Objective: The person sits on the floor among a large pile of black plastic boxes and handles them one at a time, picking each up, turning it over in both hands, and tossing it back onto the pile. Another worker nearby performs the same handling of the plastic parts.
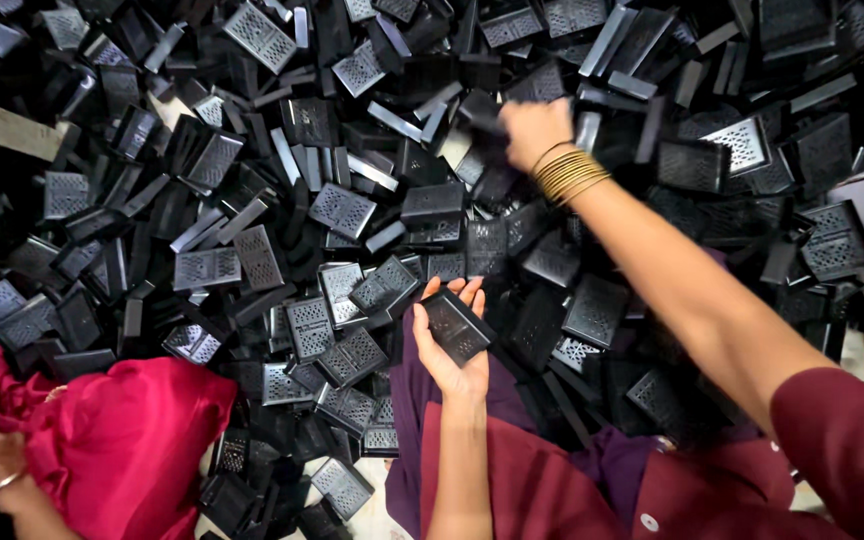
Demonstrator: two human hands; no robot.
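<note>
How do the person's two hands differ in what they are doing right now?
The left hand lies palm up close to the body, cradling one black perforated piece; the right hand stretches far out, gripping something dark on the pile. The right wrist wears gold bangles; the left wrist is bare. Both sleeves are maroon.

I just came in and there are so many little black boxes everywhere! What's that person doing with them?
A person sits at a huge heap of small black perforated pieces. Their left hand lies palm up, holding one black piece. Their right hand, with gold bangles on the wrist, reaches far into the heap and touches the pieces there; whether it grips one is unclear. At lower left, another person in pink cloth sits beside the heap.
</note>
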